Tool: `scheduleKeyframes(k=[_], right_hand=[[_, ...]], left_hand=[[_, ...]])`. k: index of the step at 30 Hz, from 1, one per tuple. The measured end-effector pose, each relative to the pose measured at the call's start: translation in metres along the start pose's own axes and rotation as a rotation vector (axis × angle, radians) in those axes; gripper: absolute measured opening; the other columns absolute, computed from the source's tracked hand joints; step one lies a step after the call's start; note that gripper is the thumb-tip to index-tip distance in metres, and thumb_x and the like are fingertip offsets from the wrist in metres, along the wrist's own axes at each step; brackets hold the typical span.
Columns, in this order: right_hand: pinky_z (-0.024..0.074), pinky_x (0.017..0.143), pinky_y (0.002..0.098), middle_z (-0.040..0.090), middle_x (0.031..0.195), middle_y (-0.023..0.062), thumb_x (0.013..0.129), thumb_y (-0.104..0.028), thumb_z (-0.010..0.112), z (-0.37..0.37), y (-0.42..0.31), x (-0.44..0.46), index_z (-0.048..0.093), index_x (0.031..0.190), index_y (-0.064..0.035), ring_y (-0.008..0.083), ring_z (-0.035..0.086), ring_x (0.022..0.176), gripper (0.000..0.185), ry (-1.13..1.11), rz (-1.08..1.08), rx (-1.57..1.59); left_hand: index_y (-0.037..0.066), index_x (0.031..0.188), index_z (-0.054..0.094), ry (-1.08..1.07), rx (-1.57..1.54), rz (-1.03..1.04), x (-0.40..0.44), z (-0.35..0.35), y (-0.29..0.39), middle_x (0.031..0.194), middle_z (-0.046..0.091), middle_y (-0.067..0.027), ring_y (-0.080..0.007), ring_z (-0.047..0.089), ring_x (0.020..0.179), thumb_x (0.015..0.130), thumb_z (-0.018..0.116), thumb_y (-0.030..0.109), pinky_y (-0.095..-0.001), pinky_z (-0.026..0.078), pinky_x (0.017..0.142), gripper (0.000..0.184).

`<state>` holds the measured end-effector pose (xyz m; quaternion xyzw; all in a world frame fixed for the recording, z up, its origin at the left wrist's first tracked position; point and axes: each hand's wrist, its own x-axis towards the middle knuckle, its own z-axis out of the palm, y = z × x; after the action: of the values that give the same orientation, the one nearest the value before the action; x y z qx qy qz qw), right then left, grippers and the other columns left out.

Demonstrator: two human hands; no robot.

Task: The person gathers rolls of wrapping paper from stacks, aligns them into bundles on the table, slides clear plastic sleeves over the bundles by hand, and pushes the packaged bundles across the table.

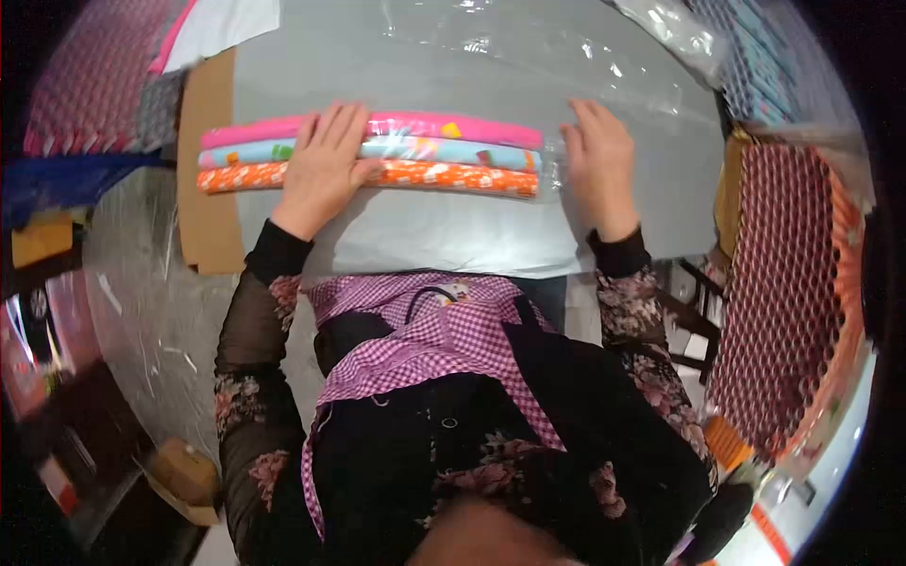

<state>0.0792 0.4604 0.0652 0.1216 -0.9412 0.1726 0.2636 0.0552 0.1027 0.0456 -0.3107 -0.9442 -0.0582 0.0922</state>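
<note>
Three patterned rolls lie side by side across the table: a pink roll point(472, 125), a light blue roll point(510, 156) and an orange roll point(453, 177). Shiny clear plastic point(406, 149) covers at least part of them. My left hand point(326, 165) rests flat across all three, left of their middle, with its fingers stretched out. Just past their right ends, my right hand point(601, 156) is held on edge, thumb apart from the fingers. Clear film shows faintly beside it; whether the hand touches that film I cannot tell.
Loose clear plastic point(566, 52) lies on the far part of the grey tabletop point(453, 231). Brown cardboard point(208, 217) edges the table's left side. Stacked patterned goods point(779, 292) stand at the right, and more patterned goods point(99, 80) at the upper left. An open carton point(184, 476) sits lower left.
</note>
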Motion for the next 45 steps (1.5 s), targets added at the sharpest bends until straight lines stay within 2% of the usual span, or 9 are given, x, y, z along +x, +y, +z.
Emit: scheduleKeyframes(k=[5, 7, 8, 14, 23, 30, 31, 38, 45], right_hand=[[0.0448, 0.072, 0.0464, 0.060, 0.087, 0.0179, 0.088, -0.017, 0.065, 0.030, 0.007, -0.036, 0.064, 0.097, -0.0026, 0.0371, 0.058, 0.083, 0.017, 0.068, 0.098, -0.147], [0.0456, 0.066, 0.0448, 0.060, 0.080, 0.0164, 0.090, -0.019, 0.064, 0.036, 0.009, -0.042, 0.062, 0.089, -0.0038, 0.0369, 0.059, 0.075, 0.015, -0.056, 0.103, -0.038], [0.0451, 0.059, 0.0438, 0.059, 0.072, 0.0142, 0.092, -0.021, 0.063, 0.040, 0.014, -0.047, 0.061, 0.084, -0.0058, 0.0358, 0.058, 0.066, 0.017, -0.043, 0.097, -0.077], [0.0485, 0.058, 0.0427, 0.063, 0.076, 0.0126, 0.096, -0.023, 0.058, 0.030, 0.036, -0.046, 0.060, 0.085, -0.0088, 0.0338, 0.062, 0.068, 0.018, -0.145, 0.109, -0.074], [0.0481, 0.056, 0.0447, 0.064, 0.077, 0.0165, 0.097, -0.023, 0.057, 0.024, 0.043, -0.046, 0.059, 0.087, -0.0069, 0.0368, 0.062, 0.066, 0.019, -0.163, 0.146, -0.005], [0.0484, 0.059, 0.0445, 0.062, 0.076, 0.0159, 0.095, -0.017, 0.056, 0.020, 0.042, -0.048, 0.061, 0.085, -0.0076, 0.0358, 0.062, 0.069, 0.014, -0.083, 0.013, 0.122], [0.0480, 0.059, 0.0456, 0.061, 0.074, 0.0171, 0.094, -0.018, 0.058, 0.015, 0.037, -0.045, 0.060, 0.086, -0.0074, 0.0370, 0.062, 0.069, 0.014, -0.200, 0.083, 0.007], [0.0459, 0.059, 0.0471, 0.060, 0.074, 0.0181, 0.095, -0.022, 0.058, 0.016, 0.042, -0.037, 0.058, 0.083, -0.0050, 0.0391, 0.059, 0.069, 0.020, -0.241, 0.066, 0.067], [0.0449, 0.065, 0.0495, 0.061, 0.078, 0.0181, 0.092, -0.023, 0.059, 0.009, 0.044, -0.012, 0.057, 0.084, -0.0034, 0.0402, 0.059, 0.074, 0.021, -0.407, 0.016, 0.125]], left_hand=[[0.002, 0.142, 0.040, -0.012, 0.056, 0.006, 0.001, -0.002, 0.003, 0.144, 0.046, -0.0142, -0.0299, 0.039, 0.136, 0.079, 0.069, 0.042, -0.0490, 0.026, 0.113, 0.080], [0.001, 0.143, 0.039, -0.028, 0.080, 0.025, 0.002, -0.001, -0.001, 0.144, 0.045, -0.0144, -0.0299, 0.039, 0.136, 0.076, 0.067, 0.052, -0.0501, 0.026, 0.114, 0.088], [0.001, 0.143, 0.038, -0.027, 0.084, 0.034, 0.002, 0.000, -0.002, 0.144, 0.045, -0.0146, -0.0300, 0.039, 0.136, 0.076, 0.064, 0.056, -0.0502, 0.025, 0.114, 0.091], [-0.002, 0.141, 0.039, 0.032, 0.083, 0.053, 0.000, 0.002, -0.006, 0.141, 0.048, -0.0166, -0.0311, 0.042, 0.134, 0.077, 0.046, 0.074, -0.0523, 0.026, 0.113, 0.100], [-0.001, 0.142, 0.038, -0.018, 0.124, 0.030, 0.000, -0.003, 0.000, 0.140, 0.049, -0.0156, -0.0293, 0.043, 0.133, 0.077, 0.051, 0.071, -0.0514, 0.027, 0.112, 0.098], [-0.004, 0.141, 0.038, -0.049, 0.094, 0.024, 0.004, -0.003, 0.001, 0.141, 0.047, -0.0196, -0.0336, 0.041, 0.135, 0.077, 0.053, 0.070, -0.0559, 0.025, 0.111, 0.099], [-0.004, 0.141, 0.038, -0.038, 0.100, 0.026, 0.002, -0.002, 0.000, 0.141, 0.047, -0.0197, -0.0338, 0.041, 0.135, 0.077, 0.053, 0.069, -0.0566, 0.024, 0.111, 0.099], [-0.002, 0.146, 0.031, -0.149, 0.036, -0.006, -0.001, -0.021, 0.010, 0.148, 0.038, -0.0212, -0.0357, 0.034, 0.140, 0.080, 0.059, 0.064, -0.0579, 0.020, 0.113, 0.097], [0.001, 0.144, 0.038, -0.124, 0.068, 0.004, -0.029, -0.034, -0.024, 0.147, 0.039, -0.0194, -0.0371, 0.036, 0.137, 0.079, 0.058, 0.067, -0.0613, 0.023, 0.110, 0.094]])
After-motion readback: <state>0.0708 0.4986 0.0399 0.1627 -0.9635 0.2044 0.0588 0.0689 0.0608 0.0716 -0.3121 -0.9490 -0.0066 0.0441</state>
